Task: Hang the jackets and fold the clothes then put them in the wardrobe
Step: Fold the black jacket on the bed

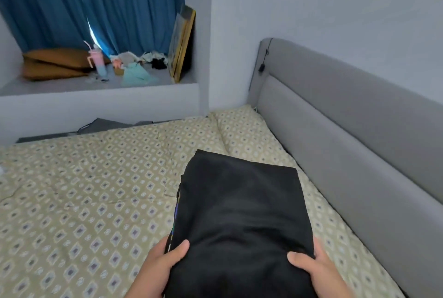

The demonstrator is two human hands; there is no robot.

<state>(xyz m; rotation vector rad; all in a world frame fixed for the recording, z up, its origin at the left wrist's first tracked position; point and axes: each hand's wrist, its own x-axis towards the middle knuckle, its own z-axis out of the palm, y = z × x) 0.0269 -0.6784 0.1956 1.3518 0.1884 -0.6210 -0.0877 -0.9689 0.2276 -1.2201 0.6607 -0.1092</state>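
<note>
Garment [239, 213] — between left hand [163, 261], right hand [314, 266]

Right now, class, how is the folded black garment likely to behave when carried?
Probably floppy: the folded black garment creases and dips across its middle, beyond the left hand and right hand, which grip its near corners. Likely light, since thumb-over grips seem enough to hold it. Its layers may slide apart; separate layer edges show along its left side.

Left hand [161, 264], right hand [314, 265]: thumbs-over grip.
</note>
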